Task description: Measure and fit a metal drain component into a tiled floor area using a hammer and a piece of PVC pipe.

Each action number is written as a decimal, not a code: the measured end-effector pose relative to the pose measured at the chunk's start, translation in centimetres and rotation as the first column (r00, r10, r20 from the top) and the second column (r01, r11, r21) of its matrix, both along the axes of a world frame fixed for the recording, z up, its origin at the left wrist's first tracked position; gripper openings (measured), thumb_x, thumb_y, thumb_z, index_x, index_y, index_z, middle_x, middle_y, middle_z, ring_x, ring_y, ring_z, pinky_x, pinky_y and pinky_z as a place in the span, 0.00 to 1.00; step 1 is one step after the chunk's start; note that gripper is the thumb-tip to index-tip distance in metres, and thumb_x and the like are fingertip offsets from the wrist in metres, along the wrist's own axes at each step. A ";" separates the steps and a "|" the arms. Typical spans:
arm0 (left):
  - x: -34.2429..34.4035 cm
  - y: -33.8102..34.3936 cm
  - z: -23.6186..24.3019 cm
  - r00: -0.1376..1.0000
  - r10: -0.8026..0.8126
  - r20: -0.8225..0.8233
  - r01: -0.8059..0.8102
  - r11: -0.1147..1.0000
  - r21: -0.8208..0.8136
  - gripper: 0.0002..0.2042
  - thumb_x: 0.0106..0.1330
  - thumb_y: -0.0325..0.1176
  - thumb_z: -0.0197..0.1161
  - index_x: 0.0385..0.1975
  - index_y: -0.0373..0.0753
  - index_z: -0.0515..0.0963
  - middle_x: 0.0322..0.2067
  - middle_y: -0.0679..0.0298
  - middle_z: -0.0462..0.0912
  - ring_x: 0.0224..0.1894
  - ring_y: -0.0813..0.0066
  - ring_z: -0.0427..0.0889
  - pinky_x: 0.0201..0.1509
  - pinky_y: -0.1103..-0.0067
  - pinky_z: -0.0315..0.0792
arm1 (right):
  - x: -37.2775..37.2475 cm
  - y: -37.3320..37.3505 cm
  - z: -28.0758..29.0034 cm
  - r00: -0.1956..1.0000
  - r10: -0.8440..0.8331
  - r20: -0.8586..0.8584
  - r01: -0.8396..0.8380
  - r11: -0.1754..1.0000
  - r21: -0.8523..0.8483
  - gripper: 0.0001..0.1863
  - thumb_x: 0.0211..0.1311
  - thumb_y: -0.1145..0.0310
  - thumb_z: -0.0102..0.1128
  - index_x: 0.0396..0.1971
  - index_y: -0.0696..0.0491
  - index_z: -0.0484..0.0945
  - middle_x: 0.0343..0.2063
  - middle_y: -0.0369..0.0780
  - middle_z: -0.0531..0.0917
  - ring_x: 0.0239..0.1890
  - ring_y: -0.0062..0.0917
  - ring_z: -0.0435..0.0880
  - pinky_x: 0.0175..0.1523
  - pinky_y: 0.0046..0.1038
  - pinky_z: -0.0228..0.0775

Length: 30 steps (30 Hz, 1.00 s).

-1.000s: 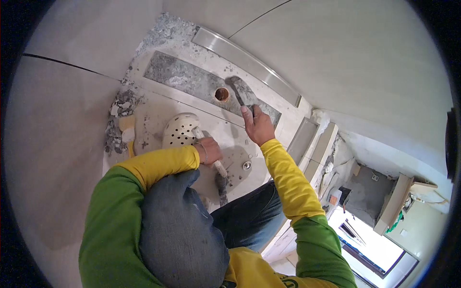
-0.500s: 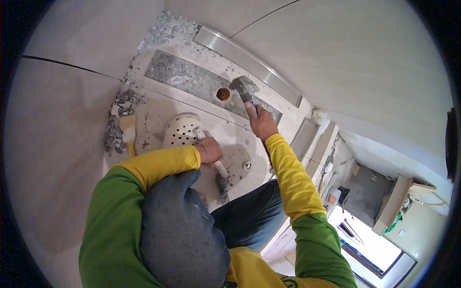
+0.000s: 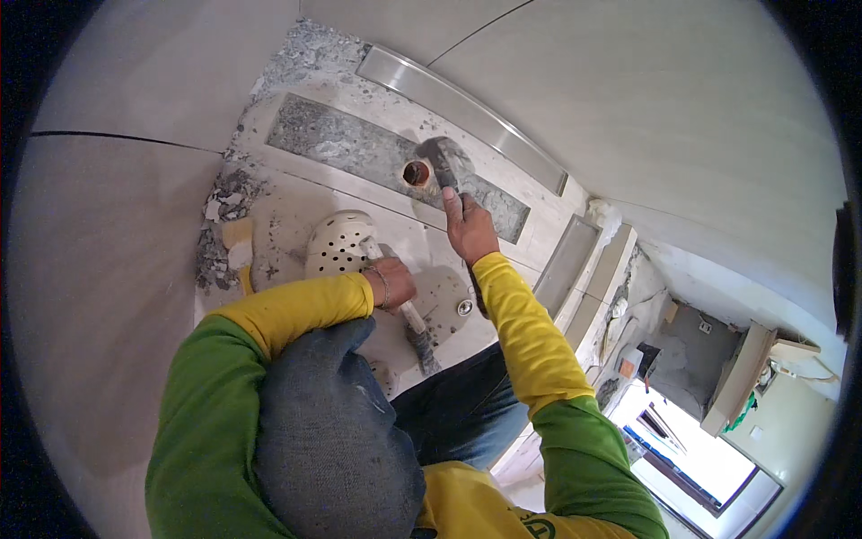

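Note:
My right hand (image 3: pixel 471 229) grips a dark hammer-like tool (image 3: pixel 442 160), its head blurred, just beside a round reddish hole (image 3: pixel 415 174) in a speckled grey strip (image 3: pixel 323 130). My left hand (image 3: pixel 388 284) is closed around a pale-handled tool (image 3: pixel 412 316) with a dark, dusty lower end. That hand lies against a white perforated clog (image 3: pixel 332 247). A small round metal fitting (image 3: pixel 464 308) sits on the pale surface between my hands and my leg.
A steel channel (image 3: pixel 458 108) runs along the wall. Rubble (image 3: pixel 229 207) lines the left edge, with a yellow-handled brush (image 3: pixel 239 238) beside it. A metal tray (image 3: pixel 567 260), a tile ledge (image 3: pixel 609 265) and a bright window (image 3: pixel 682 445) are to the right.
My right hand and its tool have shifted slightly, most recently leftward toward the hole. My left hand stays in much the same place with its tool.

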State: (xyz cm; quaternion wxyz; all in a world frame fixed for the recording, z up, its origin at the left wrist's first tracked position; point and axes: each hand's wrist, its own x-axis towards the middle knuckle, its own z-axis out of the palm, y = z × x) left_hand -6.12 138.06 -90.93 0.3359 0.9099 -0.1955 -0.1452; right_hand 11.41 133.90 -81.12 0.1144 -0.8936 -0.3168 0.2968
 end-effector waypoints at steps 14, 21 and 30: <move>1.3 -0.1 1.6 0.987 -0.055 -0.148 0.067 0.994 0.082 0.13 0.43 0.43 0.72 0.28 0.48 0.83 0.29 0.62 0.85 0.38 0.61 0.84 0.43 0.66 0.74 | 0.0 -1.3 -1.5 0.990 -0.142 -0.009 0.142 0.988 0.055 0.43 0.67 0.36 0.34 0.41 0.69 0.75 0.37 0.66 0.77 0.46 0.60 0.76 0.54 0.48 0.66; 1.4 -0.9 0.6 0.992 -0.019 -0.128 0.032 0.995 0.100 0.13 0.43 0.41 0.72 0.30 0.49 0.84 0.30 0.63 0.85 0.38 0.62 0.85 0.43 0.66 0.75 | 2.5 -3.0 -2.9 0.994 -0.085 -0.064 0.065 0.963 -0.262 0.43 0.67 0.36 0.33 0.35 0.69 0.76 0.35 0.67 0.77 0.46 0.60 0.76 0.54 0.48 0.66; 1.7 -0.8 0.9 0.988 -0.082 -0.130 0.099 0.987 0.127 0.13 0.43 0.42 0.72 0.30 0.49 0.84 0.30 0.63 0.85 0.37 0.61 0.85 0.41 0.66 0.76 | -0.1 -1.8 -3.4 0.985 -0.147 0.088 0.138 0.985 0.098 0.41 0.67 0.37 0.34 0.33 0.66 0.77 0.32 0.66 0.77 0.42 0.61 0.77 0.49 0.50 0.68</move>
